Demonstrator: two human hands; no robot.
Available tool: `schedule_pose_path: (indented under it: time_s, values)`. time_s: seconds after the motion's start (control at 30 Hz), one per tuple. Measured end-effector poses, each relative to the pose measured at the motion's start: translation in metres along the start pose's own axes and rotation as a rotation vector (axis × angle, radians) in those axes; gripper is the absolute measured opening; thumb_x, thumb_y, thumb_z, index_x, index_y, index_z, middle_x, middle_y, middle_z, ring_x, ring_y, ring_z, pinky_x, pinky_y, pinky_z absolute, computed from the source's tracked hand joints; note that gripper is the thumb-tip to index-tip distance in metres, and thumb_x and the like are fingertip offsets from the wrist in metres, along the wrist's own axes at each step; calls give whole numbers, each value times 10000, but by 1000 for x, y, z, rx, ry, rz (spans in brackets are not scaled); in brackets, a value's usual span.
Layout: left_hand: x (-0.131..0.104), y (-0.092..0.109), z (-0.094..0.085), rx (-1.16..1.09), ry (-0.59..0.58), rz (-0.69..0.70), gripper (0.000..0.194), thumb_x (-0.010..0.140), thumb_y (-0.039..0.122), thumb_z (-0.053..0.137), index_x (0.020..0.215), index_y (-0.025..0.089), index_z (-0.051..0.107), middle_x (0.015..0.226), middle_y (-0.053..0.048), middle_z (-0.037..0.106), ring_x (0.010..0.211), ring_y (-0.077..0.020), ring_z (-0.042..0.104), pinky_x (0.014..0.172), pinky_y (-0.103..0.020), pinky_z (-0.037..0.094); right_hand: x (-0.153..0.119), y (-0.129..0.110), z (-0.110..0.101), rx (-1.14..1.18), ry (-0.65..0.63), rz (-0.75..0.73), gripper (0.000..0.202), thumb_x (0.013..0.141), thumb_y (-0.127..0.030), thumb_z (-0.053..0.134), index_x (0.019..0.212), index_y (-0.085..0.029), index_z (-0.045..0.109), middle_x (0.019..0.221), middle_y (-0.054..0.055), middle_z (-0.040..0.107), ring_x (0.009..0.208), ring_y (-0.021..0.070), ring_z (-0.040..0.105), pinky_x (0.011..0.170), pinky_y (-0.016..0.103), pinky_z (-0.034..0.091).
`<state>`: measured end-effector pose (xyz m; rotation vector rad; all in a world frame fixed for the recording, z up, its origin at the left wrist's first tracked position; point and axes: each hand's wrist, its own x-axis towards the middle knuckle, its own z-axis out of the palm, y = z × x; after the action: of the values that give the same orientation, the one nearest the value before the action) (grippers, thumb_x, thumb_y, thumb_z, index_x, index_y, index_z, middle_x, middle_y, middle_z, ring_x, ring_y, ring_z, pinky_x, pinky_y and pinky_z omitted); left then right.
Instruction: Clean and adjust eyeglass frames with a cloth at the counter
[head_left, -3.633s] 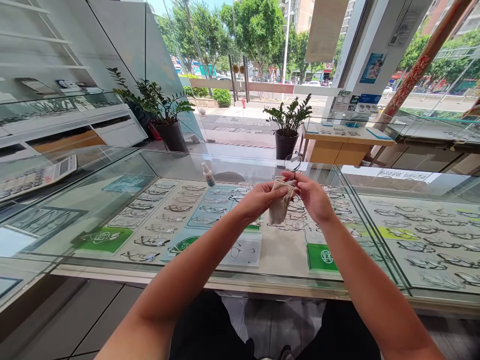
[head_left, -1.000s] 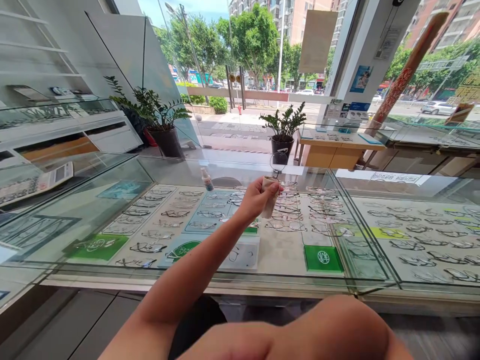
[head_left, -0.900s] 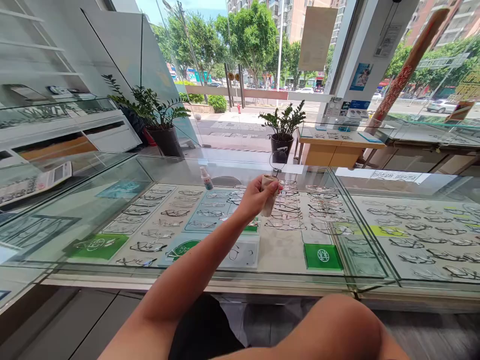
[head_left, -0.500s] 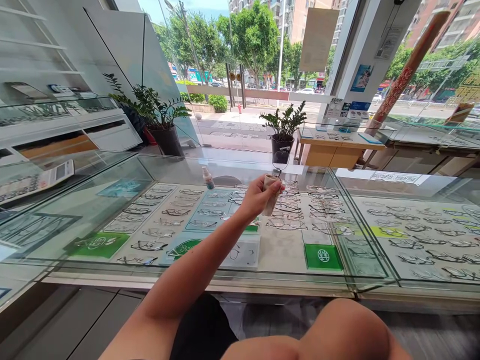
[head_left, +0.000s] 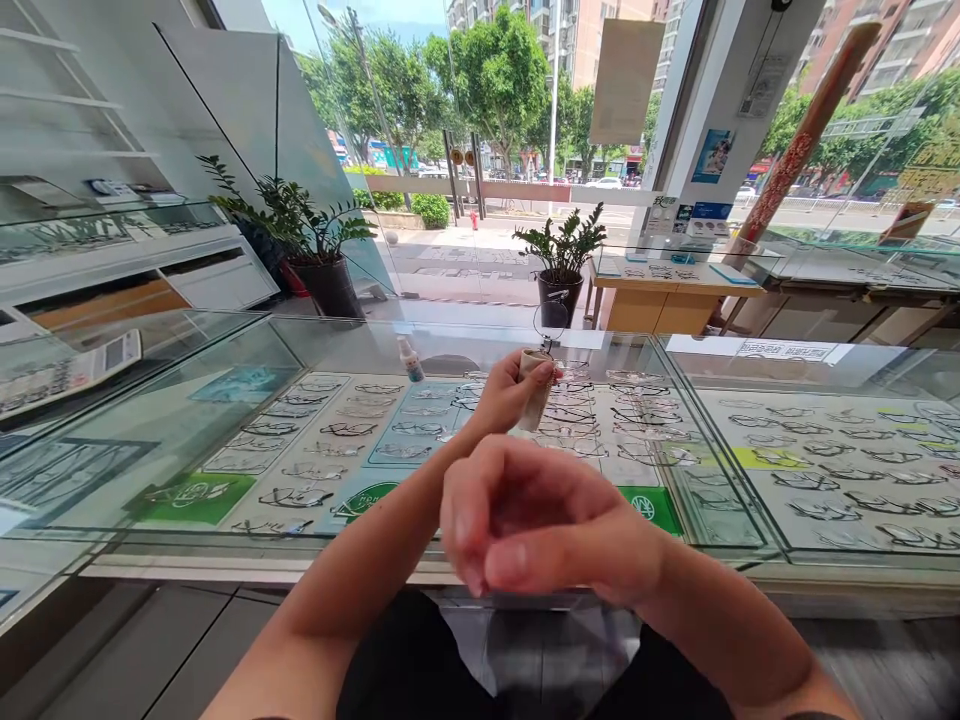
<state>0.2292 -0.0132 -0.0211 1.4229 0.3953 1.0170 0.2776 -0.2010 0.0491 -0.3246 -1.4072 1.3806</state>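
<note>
My left hand point(head_left: 506, 395) is stretched out over the glass counter, closed around a beige cloth point(head_left: 534, 405). A pair of eyeglasses point(head_left: 551, 318) sticks up above the cloth, one round thin-rimmed lens showing; the rest is hidden by the cloth and fingers. Nearer to me, my right hand point(head_left: 555, 520) hangs in the air, slightly blurred, its fingers loosely curled and nothing visible in the hollow of the palm. A small spray bottle point(head_left: 410, 360) stands on the counter to the left of my left hand.
The glass display counter point(head_left: 420, 545) holds rows of eyeglass frames and green cards point(head_left: 199, 498). A calculator point(head_left: 71, 375) lies at the left. Beyond are potted plants point(head_left: 561, 260), a wooden desk point(head_left: 675, 300) and a big window.
My right hand has come up from below into the middle of the view. My left hand keeps hold of the cloth and eyeglasses in about the same place.
</note>
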Motion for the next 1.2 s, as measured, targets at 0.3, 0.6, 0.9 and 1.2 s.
schedule_pose_path:
  time_s: [0.3,0.6,0.9,1.2]
  values:
    - [8,16,18,-1,-119,10,476,792,554,925,989,156,753,961,-99,804,857,-191,720,810,-328,548,9,3,-159,-538,726,-199,322,927,-554,803,1071,-270,754,659,-67,523,568,126,393,564,305,390]
    - [-11,1,19,0,-132,-60,498,770,537,951,1020,160,742,890,-49,756,798,-166,669,746,-277,506,3,33,-167,-501,722,-114,306,854,-542,859,940,-249,831,1033,51,796,936,211,685,810,353,573]
    - [-11,-4,16,-69,-58,-190,496,690,542,996,933,153,808,803,-28,704,723,-142,583,683,-277,454,3,44,-163,-332,751,-111,281,830,-491,906,980,-267,828,1107,57,845,1142,269,758,1090,472,588]
    - [-14,-3,20,-118,-51,-167,487,662,513,1018,918,150,819,793,-34,722,734,-155,625,716,-297,484,4,46,-162,-310,763,-123,277,832,-511,904,971,-282,834,1100,61,849,1120,277,758,1016,467,606]
